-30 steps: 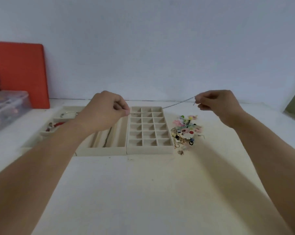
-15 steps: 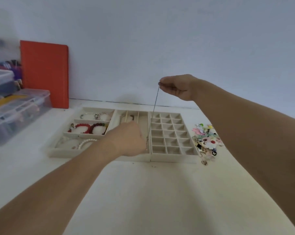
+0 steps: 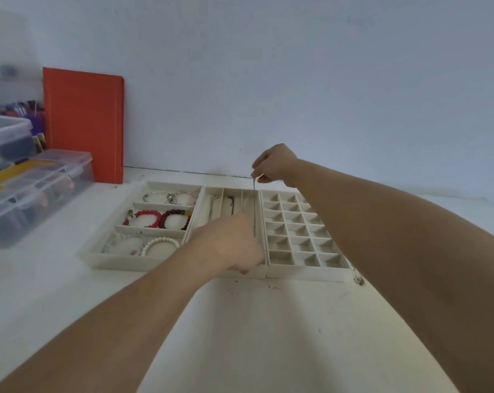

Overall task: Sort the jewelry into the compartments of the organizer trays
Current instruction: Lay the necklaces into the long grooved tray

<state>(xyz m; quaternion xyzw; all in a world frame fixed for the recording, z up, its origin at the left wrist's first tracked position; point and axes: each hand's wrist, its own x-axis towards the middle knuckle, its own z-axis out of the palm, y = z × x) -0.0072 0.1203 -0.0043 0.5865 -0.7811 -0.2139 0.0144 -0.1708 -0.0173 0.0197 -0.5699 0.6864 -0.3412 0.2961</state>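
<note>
**Silver chain stretched over the middle tray**

Silver chain point(image 3: 253, 211), thin and hard to make out, runs along the rightmost long slot of the middle tray point(image 3: 209, 194). The right hand point(image 3: 274, 164) pinches its far end just above the tray's back edge. The left hand point(image 3: 230, 243), fingers curled, holds the near end low over the tray's front. On the left, the bracelet tray point(image 3: 98, 258) holds red, dark and white bead bracelets in separate compartments. On the right, the grid tray point(image 3: 305, 272) of small square cells touches the middle tray. Loose jewelry point(image 3: 358, 279) peeks out beside the right forearm. Clear plastic boxes point(image 3: 39, 191) and an orange board point(image 3: 84, 123) stand at the far left of the white table point(image 3: 268, 336).
</note>
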